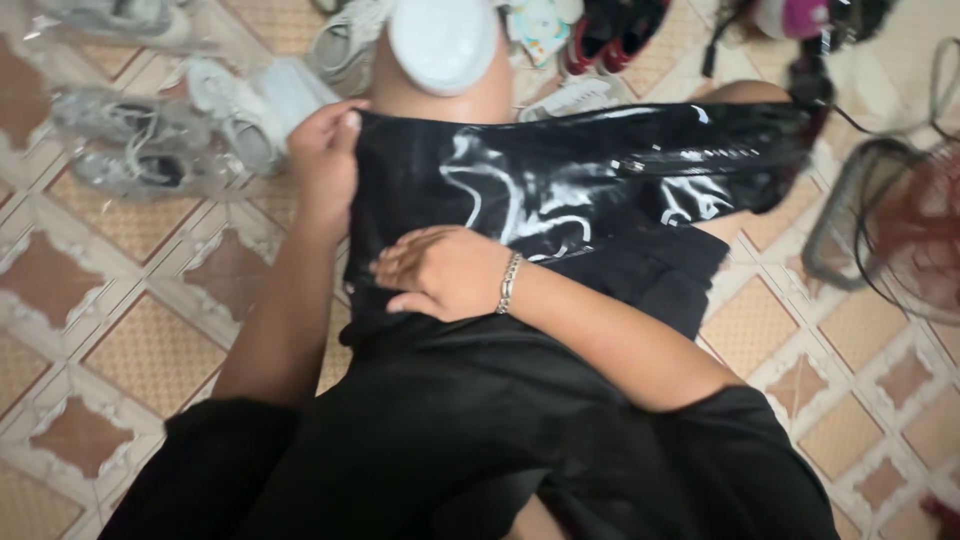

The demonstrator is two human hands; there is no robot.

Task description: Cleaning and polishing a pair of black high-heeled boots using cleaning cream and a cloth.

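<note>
Head view: left hand (325,160) pinches black bag (560,180); right hand (445,272) lies flat.

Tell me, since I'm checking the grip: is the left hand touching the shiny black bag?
Touching. The head view shows the left hand with fingers curled over the edge of the black bag, no gap between them.

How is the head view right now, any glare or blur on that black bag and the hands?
Head view: strong white glare streaks on the glossy black plastic bag hide its surface detail; left hand at its edge and right hand pressing on it are fairly sharp; grey sneakers and wire fan guard at the edges look soft, slightly smeared; lighting even, shadows faint.
</note>
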